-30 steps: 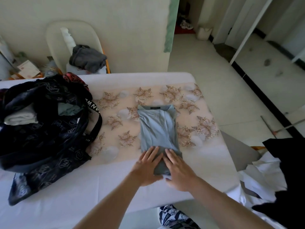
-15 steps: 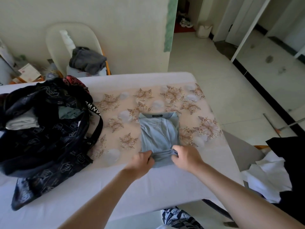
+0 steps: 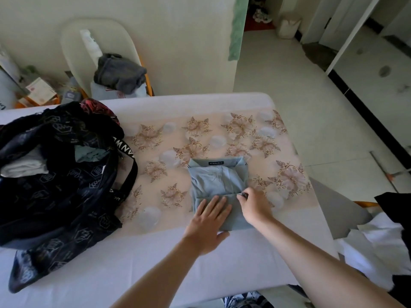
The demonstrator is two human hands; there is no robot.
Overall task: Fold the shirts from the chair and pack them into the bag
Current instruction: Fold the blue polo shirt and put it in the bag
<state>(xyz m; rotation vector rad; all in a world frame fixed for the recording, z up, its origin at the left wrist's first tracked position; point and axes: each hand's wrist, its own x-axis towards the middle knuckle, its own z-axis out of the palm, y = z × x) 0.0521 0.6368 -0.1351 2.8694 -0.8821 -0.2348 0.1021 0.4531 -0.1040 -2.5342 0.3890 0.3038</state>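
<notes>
Head camera looks down at the light blue polo shirt (image 3: 216, 181), folded small on the table (image 3: 155, 263) near the black bag (image 3: 55, 185). Left hand (image 3: 206, 223) lies flat on it. Right hand (image 3: 253, 205) seems to pinch the fold's edge. Soft, light and floppy: lift from both sides.

Bag (image 3: 55, 185) cut off at left edge; shirt (image 3: 213, 178) label unreadable; chair (image 3: 73, 47) seat hidden behind table (image 3: 178, 103).

A light-blue polo shirt (image 3: 216, 181), folded into a rectangle with its collar farthest, lies flat beneath the fingers (image 3: 214, 204) of the left hand (image 3: 205, 227); the open black bag (image 3: 55, 185) slumps well left of them.
</notes>
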